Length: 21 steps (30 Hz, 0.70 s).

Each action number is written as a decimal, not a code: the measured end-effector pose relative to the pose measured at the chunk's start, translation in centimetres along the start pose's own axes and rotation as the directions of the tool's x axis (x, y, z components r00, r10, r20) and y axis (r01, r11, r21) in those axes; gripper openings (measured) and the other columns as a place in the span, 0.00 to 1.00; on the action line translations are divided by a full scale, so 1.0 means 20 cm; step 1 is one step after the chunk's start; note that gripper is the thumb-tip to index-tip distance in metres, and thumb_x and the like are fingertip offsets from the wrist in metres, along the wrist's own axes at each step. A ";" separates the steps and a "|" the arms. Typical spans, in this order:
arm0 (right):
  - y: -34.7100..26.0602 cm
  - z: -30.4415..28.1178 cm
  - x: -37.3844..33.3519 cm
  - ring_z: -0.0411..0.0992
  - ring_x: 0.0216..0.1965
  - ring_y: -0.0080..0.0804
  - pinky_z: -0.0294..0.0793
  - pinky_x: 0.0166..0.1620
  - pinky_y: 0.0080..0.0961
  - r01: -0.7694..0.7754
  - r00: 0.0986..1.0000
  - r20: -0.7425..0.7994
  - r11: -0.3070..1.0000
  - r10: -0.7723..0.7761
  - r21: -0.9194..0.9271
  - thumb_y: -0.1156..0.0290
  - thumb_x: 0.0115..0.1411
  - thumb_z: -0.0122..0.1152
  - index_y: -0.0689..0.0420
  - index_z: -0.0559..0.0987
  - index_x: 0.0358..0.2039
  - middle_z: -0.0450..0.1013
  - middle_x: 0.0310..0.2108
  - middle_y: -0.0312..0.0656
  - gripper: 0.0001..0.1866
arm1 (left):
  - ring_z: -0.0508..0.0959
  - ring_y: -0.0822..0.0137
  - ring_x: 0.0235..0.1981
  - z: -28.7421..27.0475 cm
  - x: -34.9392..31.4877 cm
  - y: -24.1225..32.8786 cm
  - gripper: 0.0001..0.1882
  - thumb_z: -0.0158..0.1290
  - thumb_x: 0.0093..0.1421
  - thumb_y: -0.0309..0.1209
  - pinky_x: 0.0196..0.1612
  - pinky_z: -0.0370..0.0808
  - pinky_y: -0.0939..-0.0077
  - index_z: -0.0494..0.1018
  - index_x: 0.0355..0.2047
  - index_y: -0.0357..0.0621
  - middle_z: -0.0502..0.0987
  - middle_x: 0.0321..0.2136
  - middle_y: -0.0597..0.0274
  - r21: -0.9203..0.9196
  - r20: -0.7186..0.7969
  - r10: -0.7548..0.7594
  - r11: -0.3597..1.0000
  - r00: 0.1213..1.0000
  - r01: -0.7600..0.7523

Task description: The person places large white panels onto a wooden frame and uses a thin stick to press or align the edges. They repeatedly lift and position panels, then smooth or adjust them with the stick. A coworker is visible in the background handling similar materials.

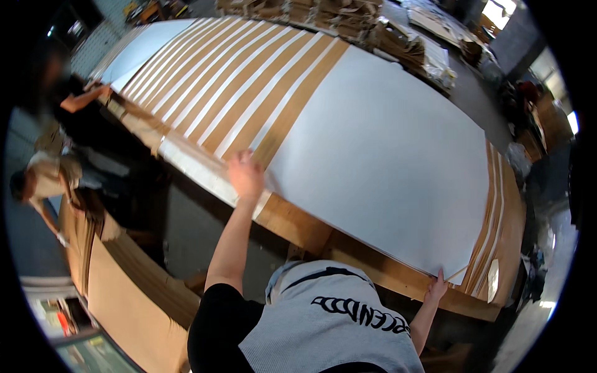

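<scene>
A large smooth white sheet (385, 143) lies on top of a fanned stack of brown and white sheets (242, 87) on a long wooden table. My left hand (246, 176) is at the near edge of the fanned strips, just left of the white sheet. Its fingers are bent and closed at a sheet's end; what they hold is hidden. At the white sheet's near right corner, my right hand (438, 288) grips the edge, with a finger on top and the others hidden below.
A person (81, 105) in dark clothes stands at the table's far left end, a hand on the sheets. Another person (53, 177) bends over a stack of brown boards (127, 292) at the lower left. Stacked materials (336, 15) stand beyond the table.
</scene>
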State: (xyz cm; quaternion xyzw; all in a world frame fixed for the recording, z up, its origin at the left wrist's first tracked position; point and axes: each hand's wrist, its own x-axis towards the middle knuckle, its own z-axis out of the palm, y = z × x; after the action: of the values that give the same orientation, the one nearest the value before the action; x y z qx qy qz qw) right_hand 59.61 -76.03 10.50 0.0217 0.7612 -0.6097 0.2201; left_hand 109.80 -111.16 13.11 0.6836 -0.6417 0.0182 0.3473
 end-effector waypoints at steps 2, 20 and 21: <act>0.01 -0.01 0.02 0.63 0.20 0.18 0.49 0.12 0.13 -0.011 1.000 0.004 0.999 0.011 -0.038 0.62 0.49 0.62 0.56 0.67 0.37 0.68 0.29 0.34 0.19 | 0.68 0.52 0.41 -0.05 -0.11 0.12 0.15 0.53 0.45 0.26 0.42 0.66 0.63 0.69 0.37 0.45 0.68 0.39 0.53 -0.150 0.090 0.195 0.972 0.977 -0.180; 0.03 -0.04 0.08 0.62 0.19 0.18 0.48 0.12 0.12 0.023 0.999 0.036 0.996 -0.020 -0.084 0.62 0.51 0.60 0.59 0.68 0.39 0.68 0.29 0.36 0.20 | 0.70 0.54 0.39 0.12 0.06 -0.14 0.20 0.53 0.49 0.37 0.42 0.67 0.64 0.69 0.41 0.41 0.71 0.37 0.52 -0.201 0.228 -0.150 0.960 0.962 0.197; 0.03 -0.03 0.07 0.62 0.18 0.18 0.48 0.11 0.13 0.041 0.999 0.024 0.996 -0.039 -0.085 0.62 0.51 0.60 0.59 0.68 0.39 0.68 0.29 0.36 0.19 | 0.72 0.55 0.36 0.13 0.12 -0.16 0.19 0.54 0.49 0.38 0.39 0.69 0.66 0.70 0.39 0.39 0.73 0.33 0.52 -0.207 0.235 -0.204 0.945 0.950 0.253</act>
State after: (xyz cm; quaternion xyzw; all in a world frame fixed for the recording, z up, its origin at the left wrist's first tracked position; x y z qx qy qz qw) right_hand 58.29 -75.65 9.62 -0.0098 0.7843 -0.5810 0.2173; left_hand 111.86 -114.80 10.82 0.7060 -0.5884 -0.1707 0.3554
